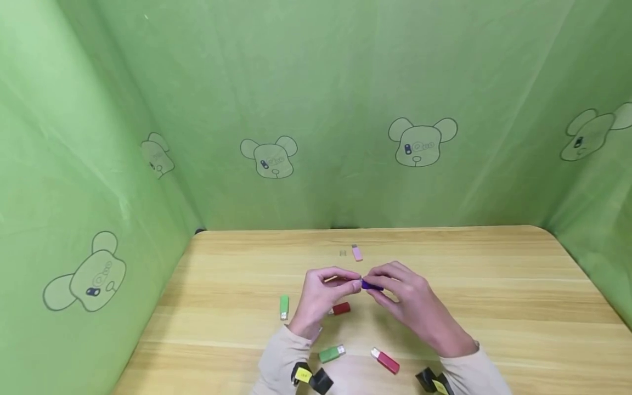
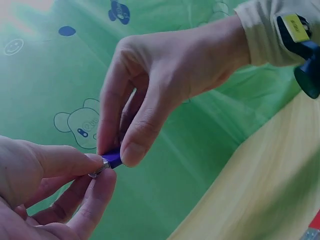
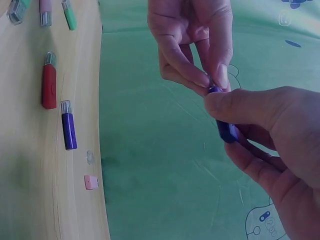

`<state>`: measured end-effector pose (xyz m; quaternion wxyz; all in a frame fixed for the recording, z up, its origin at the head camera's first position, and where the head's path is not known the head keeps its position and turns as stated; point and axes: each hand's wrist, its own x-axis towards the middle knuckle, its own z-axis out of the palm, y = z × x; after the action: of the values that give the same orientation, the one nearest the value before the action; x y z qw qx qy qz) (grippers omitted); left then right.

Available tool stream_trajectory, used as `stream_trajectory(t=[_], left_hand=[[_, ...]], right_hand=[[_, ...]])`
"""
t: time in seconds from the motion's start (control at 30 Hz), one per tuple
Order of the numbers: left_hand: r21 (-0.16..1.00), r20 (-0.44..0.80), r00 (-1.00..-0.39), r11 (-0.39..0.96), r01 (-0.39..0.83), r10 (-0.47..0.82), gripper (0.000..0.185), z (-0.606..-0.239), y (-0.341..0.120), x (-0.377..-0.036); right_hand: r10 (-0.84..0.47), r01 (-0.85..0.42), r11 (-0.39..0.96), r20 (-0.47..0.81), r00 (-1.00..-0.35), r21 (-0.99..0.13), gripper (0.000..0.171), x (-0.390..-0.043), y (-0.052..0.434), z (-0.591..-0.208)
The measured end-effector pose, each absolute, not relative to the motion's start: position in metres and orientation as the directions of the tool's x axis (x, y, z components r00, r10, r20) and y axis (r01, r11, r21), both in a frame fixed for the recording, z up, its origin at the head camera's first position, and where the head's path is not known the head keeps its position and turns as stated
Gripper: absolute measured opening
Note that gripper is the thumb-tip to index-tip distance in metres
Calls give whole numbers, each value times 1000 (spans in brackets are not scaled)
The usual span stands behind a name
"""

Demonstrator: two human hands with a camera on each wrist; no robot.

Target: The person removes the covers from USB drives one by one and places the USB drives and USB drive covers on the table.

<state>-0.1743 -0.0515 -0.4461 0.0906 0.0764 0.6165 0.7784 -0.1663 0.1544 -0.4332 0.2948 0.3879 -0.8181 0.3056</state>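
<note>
The small purple USB stick (image 1: 370, 285) sits between your two hands, held up above the middle of the counter (image 1: 494, 307). Its body is a glossy blue-violet plastic block, short and rounded at the edges, with a silver metal plug at one end; the left wrist view shows that plug (image 2: 98, 170) just where your left fingertips meet it. Your right hand (image 1: 410, 302) pinches the purple body between thumb and forefinger, fingers curled round it. Your left hand (image 1: 323, 293) pinches the metal end, thumb and fingers closed on it, so both hands touch the same stick and nearly touch each other.

Under your left hand a red stick (image 1: 340, 309) lies on the counter. Left of it a green stick (image 1: 283, 307) lies with its plug toward you. Nearer you, between your sleeves, lie another green stick (image 1: 331, 353) and a red-pink stick (image 1: 385, 360), each with its silver plug showing. Beyond your hands a pink stick (image 1: 357, 253) lies near the far edge, with a small clear piece (image 1: 343, 253) just beside it. The right wrist view shows another purple stick (image 3: 68, 131) lying flat by a red one.

Green cloth (image 1: 316, 109) printed with bear faces walls the counter on three sides.
</note>
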Motion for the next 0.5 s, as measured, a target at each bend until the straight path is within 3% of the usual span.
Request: stream_trajectory(t=[0.2, 0.3, 0.5], left_hand=[[971, -5, -969, -230, -64, 248, 23, -442, -56, -174], [973, -8, -960, -218, -72, 279, 24, -441, -56, -175], [973, -20, -960, -214, -82, 278, 24, -441, -56, -175]], right_hand=[[-479, -839, 488, 730, -487, -240, 22, -162, 153, -427], [-485, -841, 485, 725, -488, -241, 34, -160, 154, -424], [-464, -830, 506, 737, -492, -235, 36, -157, 153, -424]])
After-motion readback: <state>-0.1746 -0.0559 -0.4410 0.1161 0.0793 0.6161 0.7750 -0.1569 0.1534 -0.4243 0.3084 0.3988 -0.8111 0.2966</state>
